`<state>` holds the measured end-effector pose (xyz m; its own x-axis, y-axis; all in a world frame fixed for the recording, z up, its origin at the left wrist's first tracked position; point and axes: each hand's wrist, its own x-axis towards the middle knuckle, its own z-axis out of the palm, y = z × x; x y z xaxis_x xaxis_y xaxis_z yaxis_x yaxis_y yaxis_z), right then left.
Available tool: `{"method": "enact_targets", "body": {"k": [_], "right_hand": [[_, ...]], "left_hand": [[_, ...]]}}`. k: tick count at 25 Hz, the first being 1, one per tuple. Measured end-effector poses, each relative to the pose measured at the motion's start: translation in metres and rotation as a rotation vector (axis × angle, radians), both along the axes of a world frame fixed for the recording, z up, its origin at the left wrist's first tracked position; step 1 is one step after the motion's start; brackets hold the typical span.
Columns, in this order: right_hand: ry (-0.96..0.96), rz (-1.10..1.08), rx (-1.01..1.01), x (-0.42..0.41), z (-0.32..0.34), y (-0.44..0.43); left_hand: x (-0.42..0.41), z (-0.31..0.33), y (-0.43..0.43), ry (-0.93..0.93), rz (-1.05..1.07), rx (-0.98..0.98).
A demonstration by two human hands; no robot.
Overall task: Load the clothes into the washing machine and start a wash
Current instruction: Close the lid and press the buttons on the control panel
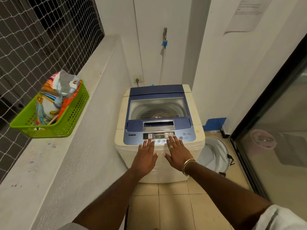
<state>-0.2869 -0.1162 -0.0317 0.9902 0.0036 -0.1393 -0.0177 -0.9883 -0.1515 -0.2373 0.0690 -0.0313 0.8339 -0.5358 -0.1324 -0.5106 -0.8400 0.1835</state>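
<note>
A cream top-loading washing machine [196,136] with a blue lid stands against the back wall. Its lid [157,107] is down, and the drum shows through the window. The control panel [158,135] has lit indicators and a green digit. My left hand [146,156] and my right hand [177,153] are stretched flat, side by side, over the machine's front edge, fingertips at the panel's lower buttons. Whether they touch the buttons is unclear. Both hold nothing. A green basket [73,117] with colourful clothes [51,100] sits on the ledge to the left.
A white ledge [69,155] runs along the left under a netted opening. A tap with a hose [164,42] and a wall socket [137,79] are behind the machine. A grey bag [214,155] lies on the tiled floor at the right, beside a glass sliding door [274,138].
</note>
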Motion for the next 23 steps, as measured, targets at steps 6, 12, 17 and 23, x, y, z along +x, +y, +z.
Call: {"method": "enact_targets", "body": {"k": [6, 12, 17, 23], "right_hand": [[-0.017, 0.006, 0.007, -0.019, 0.009, 0.024], [-0.052, 0.002, -0.001, -0.027, 0.019, 0.029], [-0.066, -0.006, -0.006, -0.036, 0.02, 0.025], [-0.063, 0.003, -0.017, -0.047, 0.024, 0.02]], "left_hand": [[-0.018, 0.014, 0.016, -0.047, 0.005, -0.015], [-0.031, 0.023, 0.014, -0.079, 0.008, -0.062], [-0.045, 0.018, 0.015, -0.062, 0.014, -0.073], [-0.059, 0.019, 0.015, -0.092, -0.002, -0.048]]}}
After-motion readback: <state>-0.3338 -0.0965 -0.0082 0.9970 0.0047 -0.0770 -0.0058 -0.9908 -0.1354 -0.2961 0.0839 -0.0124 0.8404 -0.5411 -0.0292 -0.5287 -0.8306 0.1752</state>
